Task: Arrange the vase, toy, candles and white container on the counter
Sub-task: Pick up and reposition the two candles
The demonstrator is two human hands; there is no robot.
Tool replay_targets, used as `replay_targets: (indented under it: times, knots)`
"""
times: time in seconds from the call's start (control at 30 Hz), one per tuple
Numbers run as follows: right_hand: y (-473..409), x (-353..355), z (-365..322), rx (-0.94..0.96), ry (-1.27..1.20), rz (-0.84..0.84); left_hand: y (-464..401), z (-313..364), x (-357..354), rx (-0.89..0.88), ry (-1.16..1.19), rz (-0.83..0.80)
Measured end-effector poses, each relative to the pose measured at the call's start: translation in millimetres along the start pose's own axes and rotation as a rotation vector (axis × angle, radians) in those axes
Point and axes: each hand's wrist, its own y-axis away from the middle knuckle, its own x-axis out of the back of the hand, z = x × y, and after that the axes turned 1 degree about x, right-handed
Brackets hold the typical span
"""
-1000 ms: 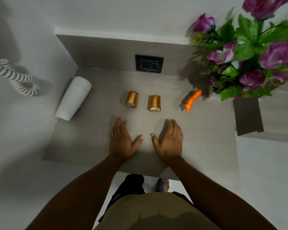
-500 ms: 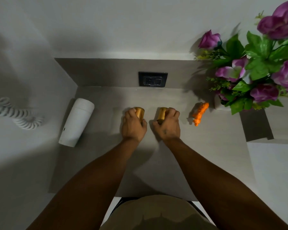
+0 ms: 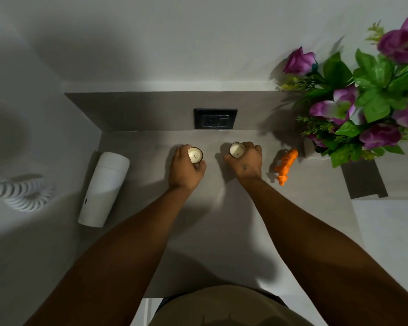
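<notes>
Two gold-cased candles stand upright on the grey counter (image 3: 222,231), their cream wax tops facing me. My left hand (image 3: 185,167) is closed around the left candle (image 3: 195,155). My right hand (image 3: 246,161) grips the right candle (image 3: 237,150). An orange toy animal (image 3: 286,163) lies on its side just right of my right hand. The white vase (image 3: 312,150) with purple flowers (image 3: 372,100) stands at the counter's far right, mostly hidden by leaves. A white cylindrical container (image 3: 104,188) lies on its side at the left edge.
A black wall socket (image 3: 215,118) sits in the backsplash behind the candles. A white coiled cord (image 3: 21,194) hangs on the left wall. A dark recess (image 3: 363,178) lies right of the toy. The counter's front edge is near my body.
My hands left the counter front, reached the two lying candles, gripped them and turned them upright. The view tilted down and closer.
</notes>
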Motion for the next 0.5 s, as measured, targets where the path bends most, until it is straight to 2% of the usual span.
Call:
replay_targets:
  times: [0.23,0.5]
  knots:
    - [2,-16,23,-0.073,-0.043,0.037,0,-14,-5,0.048,0.148,-0.006]
    - [-16,-19,18,-0.085,-0.001,0.068,-29,-11,-5,0.13,0.146,0.013]
